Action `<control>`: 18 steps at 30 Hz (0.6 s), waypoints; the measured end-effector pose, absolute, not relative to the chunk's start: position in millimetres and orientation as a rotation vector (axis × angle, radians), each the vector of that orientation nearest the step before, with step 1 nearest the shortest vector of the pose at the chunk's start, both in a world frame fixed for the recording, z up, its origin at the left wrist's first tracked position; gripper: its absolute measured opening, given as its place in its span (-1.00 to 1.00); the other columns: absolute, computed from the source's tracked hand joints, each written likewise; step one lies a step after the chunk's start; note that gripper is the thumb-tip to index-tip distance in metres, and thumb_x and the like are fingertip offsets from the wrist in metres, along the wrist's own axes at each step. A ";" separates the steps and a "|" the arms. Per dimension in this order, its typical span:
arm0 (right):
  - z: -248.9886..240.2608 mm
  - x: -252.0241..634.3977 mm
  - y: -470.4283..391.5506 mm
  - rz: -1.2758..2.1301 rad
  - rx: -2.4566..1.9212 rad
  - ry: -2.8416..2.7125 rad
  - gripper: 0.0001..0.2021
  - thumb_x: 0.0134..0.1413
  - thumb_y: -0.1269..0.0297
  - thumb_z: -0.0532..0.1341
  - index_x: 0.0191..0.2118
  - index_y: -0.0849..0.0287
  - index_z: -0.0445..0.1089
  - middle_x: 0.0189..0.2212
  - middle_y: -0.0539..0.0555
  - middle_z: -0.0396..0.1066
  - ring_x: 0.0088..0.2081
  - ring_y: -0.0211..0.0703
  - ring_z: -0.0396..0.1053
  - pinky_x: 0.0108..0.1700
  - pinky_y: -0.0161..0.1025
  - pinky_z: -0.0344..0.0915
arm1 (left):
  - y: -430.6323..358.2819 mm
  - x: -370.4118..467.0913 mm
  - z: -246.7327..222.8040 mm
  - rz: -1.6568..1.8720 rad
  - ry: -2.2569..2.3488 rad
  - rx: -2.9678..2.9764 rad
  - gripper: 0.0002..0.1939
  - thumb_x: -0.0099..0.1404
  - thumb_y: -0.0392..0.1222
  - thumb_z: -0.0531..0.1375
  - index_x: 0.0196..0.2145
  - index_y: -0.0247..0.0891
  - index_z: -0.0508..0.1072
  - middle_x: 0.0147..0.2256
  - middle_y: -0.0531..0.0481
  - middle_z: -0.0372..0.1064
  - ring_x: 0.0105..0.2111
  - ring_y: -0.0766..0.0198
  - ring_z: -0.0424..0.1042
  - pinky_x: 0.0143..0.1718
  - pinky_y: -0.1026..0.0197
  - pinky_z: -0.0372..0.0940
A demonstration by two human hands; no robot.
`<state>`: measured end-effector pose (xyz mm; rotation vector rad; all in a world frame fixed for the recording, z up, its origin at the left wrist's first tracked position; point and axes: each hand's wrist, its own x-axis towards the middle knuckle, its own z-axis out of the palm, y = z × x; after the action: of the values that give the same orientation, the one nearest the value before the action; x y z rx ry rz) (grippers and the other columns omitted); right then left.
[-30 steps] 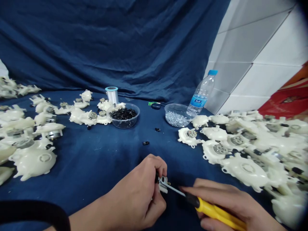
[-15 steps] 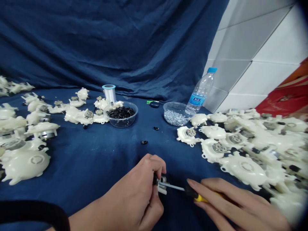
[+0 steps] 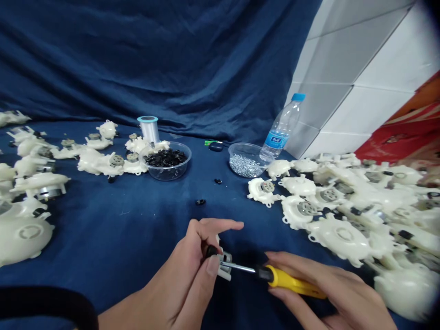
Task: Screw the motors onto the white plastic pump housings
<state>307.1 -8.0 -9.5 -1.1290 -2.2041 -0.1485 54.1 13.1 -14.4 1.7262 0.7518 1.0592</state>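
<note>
My left hand (image 3: pixel 182 275) is closed around a white plastic motor housing (image 3: pixel 224 274), mostly hidden behind the fingers, with its index finger stretched out to the right. A small black plastic piece (image 3: pixel 211 250) shows by the thumb, against the housing. In my right hand (image 3: pixel 338 293) is a screwdriver (image 3: pixel 295 283) with a yellow handle and black collar, held between thumb and fingers. Its metal shaft points left, and the tip end reaches the held housing by my left thumb; the exact contact is hidden.
Two loose black pieces (image 3: pixel 200 202) lie ahead of my hands. Behind stand a bowl of black parts (image 3: pixel 168 172), a bowl of screws (image 3: pixel 240 172), a wire spool (image 3: pixel 150 130) and a water bottle (image 3: pixel 277 133). White housings with motors (image 3: pixel 343 238) crowd both sides.
My left index finger has straightened out from its curl. My right fingers have shifted on the screwdriver, exposing more yellow handle. The whole view has turned slightly, so the table things sit further left.
</note>
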 end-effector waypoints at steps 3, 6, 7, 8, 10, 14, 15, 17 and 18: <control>-11.9 306.9 -8.7 -0.143 -1.090 -2.152 -0.78 0.20 0.35 0.27 -0.03 0.08 0.40 -0.30 0.00 0.63 -0.39 -0.18 0.61 -0.27 -0.34 0.58 | 13.3 56.0 -15.3 1.080 0.711 1.573 -0.86 0.55 -0.02 -0.07 -0.14 -0.07 0.19 0.26 -0.10 0.21 0.28 0.03 0.15 0.16 -0.10 0.18; -5.7 307.6 -7.7 -0.098 -1.051 -2.149 -0.70 0.15 0.48 0.30 0.00 0.09 0.42 -0.25 0.02 0.61 -0.31 -0.21 0.60 -0.22 -0.37 0.55 | 19.3 53.5 -13.9 1.030 0.671 1.530 -0.92 0.54 -0.07 -0.01 -0.15 -0.06 0.19 0.27 -0.03 0.19 0.30 0.08 0.11 0.25 -0.11 0.08; -2.5 307.8 -7.1 -0.083 -1.034 -2.158 -0.69 0.14 0.50 0.30 0.00 0.09 0.43 -0.24 0.02 0.61 -0.31 -0.22 0.60 -0.22 -0.38 0.55 | 21.5 52.4 -13.2 0.993 0.673 1.545 -0.92 0.54 -0.06 -0.02 -0.13 -0.05 0.19 0.25 -0.01 0.19 0.27 0.10 0.13 0.24 -0.09 0.08; 0.6 308.0 -6.5 -0.070 -1.007 -2.166 -0.68 0.13 0.51 0.30 -0.01 0.09 0.44 -0.25 0.02 0.62 -0.32 -0.22 0.60 -0.24 -0.38 0.55 | 23.5 51.6 -12.5 0.953 0.684 1.574 -0.90 0.55 -0.04 -0.05 -0.12 -0.03 0.19 0.21 -0.01 0.19 0.23 0.12 0.16 0.21 -0.07 0.12; 5.2 308.1 -5.9 -0.045 -0.953 -2.161 -0.68 0.11 0.52 0.31 -0.02 0.09 0.46 -0.28 0.00 0.62 -0.35 -0.21 0.60 -0.28 -0.38 0.55 | 26.2 50.9 -11.4 0.884 0.709 1.654 -0.87 0.56 -0.01 -0.11 -0.07 -0.01 0.16 0.10 -0.04 0.20 0.10 0.15 0.23 0.06 0.02 0.25; 5.1 307.2 -8.5 0.017 -0.991 -2.125 -0.62 0.09 0.54 0.31 0.02 0.06 0.46 -0.27 0.01 0.61 -0.38 -0.20 0.59 -0.33 -0.37 0.54 | 27.7 52.9 -10.6 0.946 0.709 1.761 -0.84 0.56 -0.03 -0.16 -0.13 -0.05 0.13 -0.08 -0.04 0.19 -0.13 0.20 0.25 -0.13 0.14 0.29; 4.2 306.8 -9.4 0.034 -1.007 -2.130 -0.61 0.10 0.54 0.31 0.03 0.05 0.46 -0.26 0.02 0.61 -0.38 -0.21 0.59 -0.34 -0.38 0.54 | 27.6 53.5 -10.5 0.952 0.701 1.771 -0.83 0.56 -0.03 -0.17 -0.16 -0.06 0.12 -0.10 -0.02 0.18 -0.19 0.24 0.25 -0.18 0.17 0.29; 3.5 305.5 -10.4 0.085 -1.040 -2.131 -0.62 0.09 0.52 0.32 0.02 0.04 0.48 -0.27 0.01 0.62 -0.38 -0.20 0.59 -0.37 -0.40 0.52 | 26.7 54.1 -9.5 0.922 0.695 1.796 -0.83 0.57 -0.05 -0.19 -0.17 -0.06 0.10 -0.13 0.01 0.16 -0.32 0.30 0.22 -0.29 0.22 0.28; 3.9 304.3 -10.3 0.122 -1.059 -2.115 -0.65 0.09 0.49 0.33 -0.01 0.02 0.51 -0.31 0.00 0.62 -0.41 -0.20 0.58 -0.40 -0.41 0.50 | 26.1 54.1 -8.7 0.891 0.690 1.819 -0.84 0.57 -0.06 -0.20 -0.16 -0.05 0.09 -0.15 0.02 0.15 -0.38 0.31 0.20 -0.34 0.23 0.27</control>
<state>304.3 -10.3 3.9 -1.0586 -2.1148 0.1223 54.1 26.1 -8.7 1.8187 0.6897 0.8907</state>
